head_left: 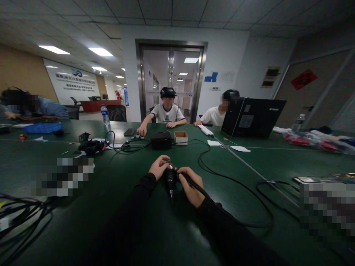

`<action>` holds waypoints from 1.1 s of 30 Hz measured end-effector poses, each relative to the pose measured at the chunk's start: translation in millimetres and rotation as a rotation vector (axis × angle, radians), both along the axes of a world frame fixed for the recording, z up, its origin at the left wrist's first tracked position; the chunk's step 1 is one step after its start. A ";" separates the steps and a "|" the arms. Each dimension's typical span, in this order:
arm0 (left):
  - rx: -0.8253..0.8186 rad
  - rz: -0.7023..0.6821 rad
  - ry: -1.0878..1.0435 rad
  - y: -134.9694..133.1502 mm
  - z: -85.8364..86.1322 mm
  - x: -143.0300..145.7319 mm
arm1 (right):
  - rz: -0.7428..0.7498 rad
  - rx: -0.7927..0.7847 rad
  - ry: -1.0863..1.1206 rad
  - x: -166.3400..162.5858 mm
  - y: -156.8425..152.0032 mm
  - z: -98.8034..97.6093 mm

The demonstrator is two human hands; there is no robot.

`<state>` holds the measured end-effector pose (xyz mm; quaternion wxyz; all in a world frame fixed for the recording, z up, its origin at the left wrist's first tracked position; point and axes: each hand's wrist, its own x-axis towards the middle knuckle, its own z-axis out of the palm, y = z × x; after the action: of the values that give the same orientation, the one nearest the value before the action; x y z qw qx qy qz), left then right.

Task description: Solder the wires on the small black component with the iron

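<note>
My left hand (158, 167) and my right hand (192, 185) meet over the green table (116, 207), both in black sleeves. Between them stands a black corded tool (170, 181), like an electric screwdriver, with its thin tip pointing toward me. My right hand is closed round the tool's body and cable. My left hand pinches a small part (167, 160) at the tool's far end; what the part is I cannot make out.
A black cable (235, 181) loops from the tool across the table to a black box (161, 140). A small cardboard box (181, 137), a water bottle (105, 115), an open laptop (251, 117) and more cables (24, 214) lie around. Three people sit at the table.
</note>
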<state>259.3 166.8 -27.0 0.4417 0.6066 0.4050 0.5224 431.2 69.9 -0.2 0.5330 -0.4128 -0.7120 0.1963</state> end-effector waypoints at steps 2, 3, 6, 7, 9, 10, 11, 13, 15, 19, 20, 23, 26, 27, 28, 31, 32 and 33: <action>-0.004 0.003 -0.003 0.2 -0.3 0.5 | -0.005 0.001 0.005 -0.3 0.1 0.2; -0.004 0.007 -0.004 0.1 -0.2 0.8 | -0.006 0.003 0.007 -0.4 0.1 0.2; -0.006 0.021 -0.006 -1.1 1.1 1.8 | -0.010 0.010 0.013 -0.6 -0.2 0.0; -0.008 0.024 -0.005 -1.6 1.6 2.0 | -0.012 0.013 0.016 -0.5 -0.3 0.0; -0.006 0.032 -0.003 -2.1 2.4 2.0 | -0.018 0.016 0.018 -0.3 -0.5 0.1; -0.005 0.036 -0.001 -2.0 2.5 1.9 | -0.024 0.017 0.019 -0.2 -0.5 0.2; -0.005 0.039 0.001 -1.8 2.3 1.7 | -0.030 0.018 0.019 0.0 -0.5 0.3; -0.006 0.042 0.001 -0.9 1.3 1.2 | -0.040 0.020 0.018 0.4 -0.2 0.3; -0.006 0.037 0.001 0.3 -0.4 0.6 | -0.047 0.019 0.020 0.6 0.2 0.0; 0.003 0.028 -0.002 2.2 -3.6 -0.2 | -0.048 0.011 0.021 0.6 0.8 -0.8; 0.004 0.026 -0.002 2.5 -4.1 -0.3 | -0.045 0.007 0.020 0.5 0.8 -0.8; 0.006 0.022 -0.001 3.1 -5.2 -0.6 | -0.039 -0.002 0.024 0.5 0.3 -0.3; 0.009 0.017 0.005 3.6 -5.7 -0.7 | -0.033 -0.006 0.021 0.5 -0.3 0.9; 0.009 0.016 0.008 3.9 -5.9 -0.6 | -0.031 -0.006 0.021 0.4 -0.4 1.1; 0.009 0.015 0.012 4.1 -6.1 -0.5 | -0.027 -0.008 0.024 0.4 -0.4 1.2; 0.009 0.027 0.016 5.0 -7.2 0.1 | -0.025 -0.009 0.039 0.4 0.1 0.7; 0.009 0.032 0.015 5.4 -7.7 0.4 | -0.029 -0.008 0.044 0.5 0.2 0.6; 0.006 0.033 0.015 5.8 -8.4 0.7 | -0.031 -0.009 0.048 0.8 0.3 0.5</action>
<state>260.0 172.6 -35.4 0.4280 0.6052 0.4168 0.5262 432.0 70.2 0.4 0.5509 -0.4215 -0.6917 0.2009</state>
